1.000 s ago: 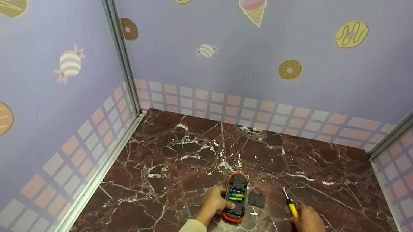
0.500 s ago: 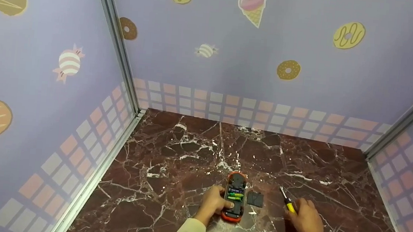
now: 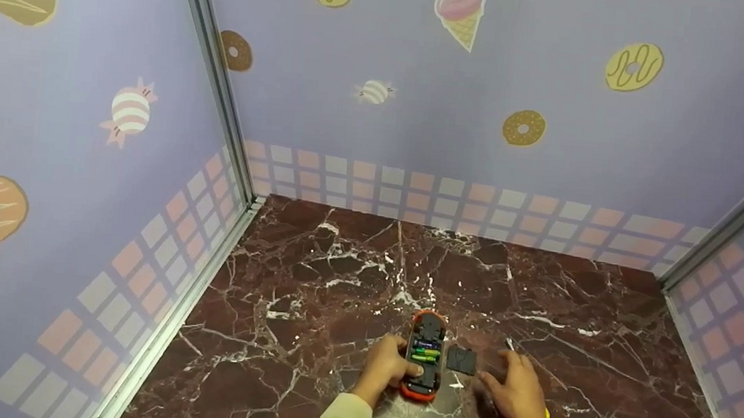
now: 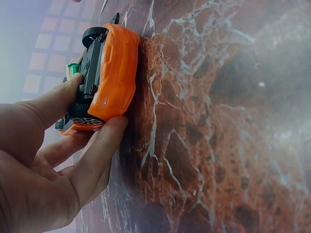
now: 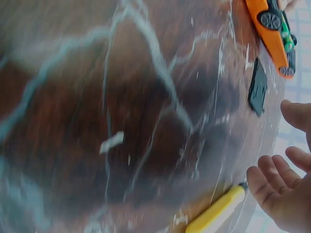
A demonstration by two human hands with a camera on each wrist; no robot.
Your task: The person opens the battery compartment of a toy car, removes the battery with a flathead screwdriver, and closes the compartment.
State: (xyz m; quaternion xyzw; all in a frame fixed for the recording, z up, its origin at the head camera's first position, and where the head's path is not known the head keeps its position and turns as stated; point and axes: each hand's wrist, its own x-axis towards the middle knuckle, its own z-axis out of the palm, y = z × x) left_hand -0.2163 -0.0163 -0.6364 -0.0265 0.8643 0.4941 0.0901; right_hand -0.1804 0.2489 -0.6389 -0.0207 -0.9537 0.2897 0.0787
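Observation:
An orange toy car lies upside down on the marbled surface, its black underside up. Several batteries, green ones and a dark one, sit in its uncovered compartment. My left hand grips the car from the left, thumb on the underside and fingers along the side. A black battery cover lies just right of the car. My right hand, holding nothing, hovers to the right of the cover with fingers loosely spread. Beside it a yellow-handled screwdriver lies on the surface, mostly hidden behind the hand in the head view.
Purple walls with printed sweets enclose the dark red marbled surface at the back and both sides. Metal strips run along the corners. Small white flecks dot the surface beyond the car.
My right hand has let go of the screwdriver, leaving it on the surface, and has moved left towards the battery cover. The left hand and the car stay in place.

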